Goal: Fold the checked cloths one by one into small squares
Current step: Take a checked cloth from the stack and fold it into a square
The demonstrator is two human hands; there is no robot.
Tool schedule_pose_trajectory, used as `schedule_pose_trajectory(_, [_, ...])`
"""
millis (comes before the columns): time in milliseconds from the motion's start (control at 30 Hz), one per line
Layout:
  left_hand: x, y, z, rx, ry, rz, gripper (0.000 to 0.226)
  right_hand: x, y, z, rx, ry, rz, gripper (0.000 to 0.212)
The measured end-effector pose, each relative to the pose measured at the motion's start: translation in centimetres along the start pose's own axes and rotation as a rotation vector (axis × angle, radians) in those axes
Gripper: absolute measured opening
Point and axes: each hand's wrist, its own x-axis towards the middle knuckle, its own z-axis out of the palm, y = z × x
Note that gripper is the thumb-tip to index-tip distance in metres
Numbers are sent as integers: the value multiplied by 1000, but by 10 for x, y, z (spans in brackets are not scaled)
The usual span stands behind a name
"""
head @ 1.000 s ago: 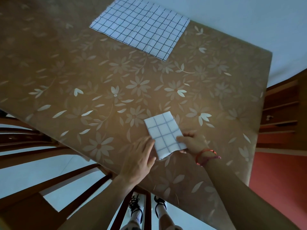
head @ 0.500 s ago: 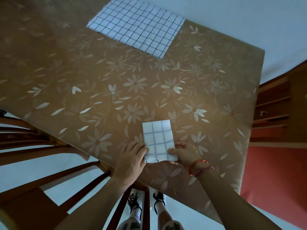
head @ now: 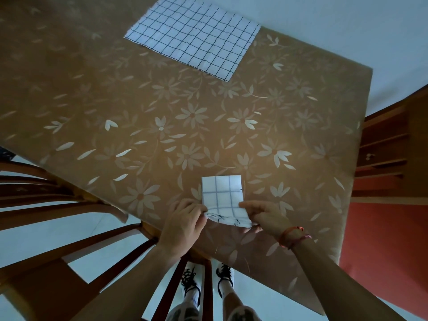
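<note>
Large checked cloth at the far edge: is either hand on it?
No, the large checked cloth lies apart; the left hand and right hand both pinch the small folded cloth.

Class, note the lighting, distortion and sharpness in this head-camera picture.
Head view: dim, warm light on the table; the wide lens bows its edges and the chair slats; grid lines on the folded cloth and flat cloth read sharp.

Two cloths on one table, one near us, one far.
We found the small folded white checked cloth (head: 221, 193) at the near edge of the brown flower-patterned table (head: 139, 100), its near corners pinched between our left hand (head: 183, 225) and right hand (head: 264, 218). The larger flat checked cloth (head: 194, 40) lay well apart at the far edge.
</note>
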Motion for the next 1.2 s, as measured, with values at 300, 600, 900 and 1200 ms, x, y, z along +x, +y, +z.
schedule_pose_trajectory(300, [11,-2,0,-96,-23,-145,7,1,2,2,-612,256,-404,27])
schedule_pose_trajectory(600, [15,-3,2,-206,-45,-328,11,11,-5,6,-467,310,-292,8])
schedule_pose_trajectory(900, [28,-11,11,-202,-17,-363,8,24,-19,9,-379,357,-152,22])
schedule_pose_trajectory(1200, [23,-15,7,173,-169,73,37,33,-25,9,-319,369,-83,15])
